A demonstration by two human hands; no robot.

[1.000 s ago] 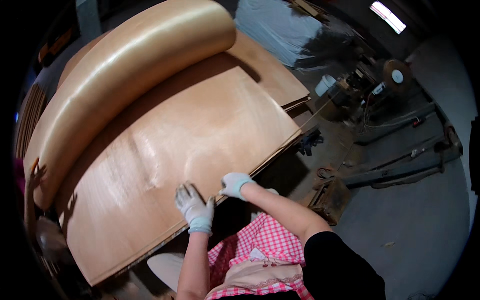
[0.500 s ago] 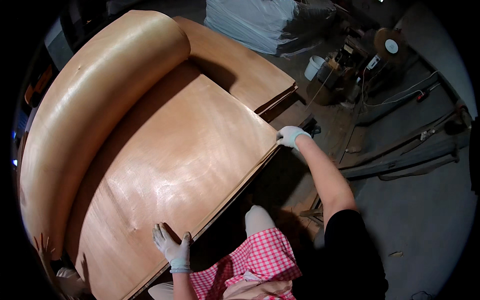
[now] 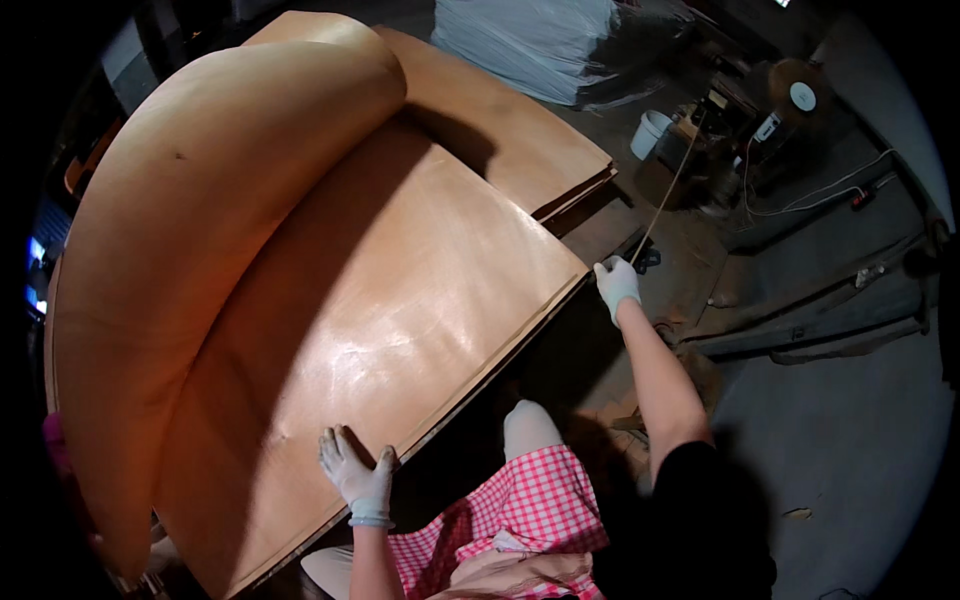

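My left hand (image 3: pixel 358 478), in a pale glove, lies with fingers stretched on the near edge of a stack of thin wood veneer sheets (image 3: pixel 480 270). My right hand (image 3: pixel 616 284), gloved too, is closed just off the stack's right corner. A thin pale strip (image 3: pixel 668 190) runs up and away from this hand; whether the fingers hold it or it lies behind them, I cannot tell. A large veneer sheet (image 3: pixel 230 170) curls up and over the stack's far left side, casting a shadow on the sheets below.
More veneer (image 3: pixel 540 140) lies behind the stack. Beyond it are a plastic-wrapped bale (image 3: pixel 520 45), a white bucket (image 3: pixel 651 134) and a machine with a round disc (image 3: pixel 802 96). Cables and a metal frame (image 3: pixel 850 320) run along the right. At the far left, another person's pink clothing (image 3: pixel 53 438) shows.
The curled sheet has shifted right over the stack, and its shadow has spread. My right hand has come off the corner to just outside it. My left hand stays flat on the near edge.
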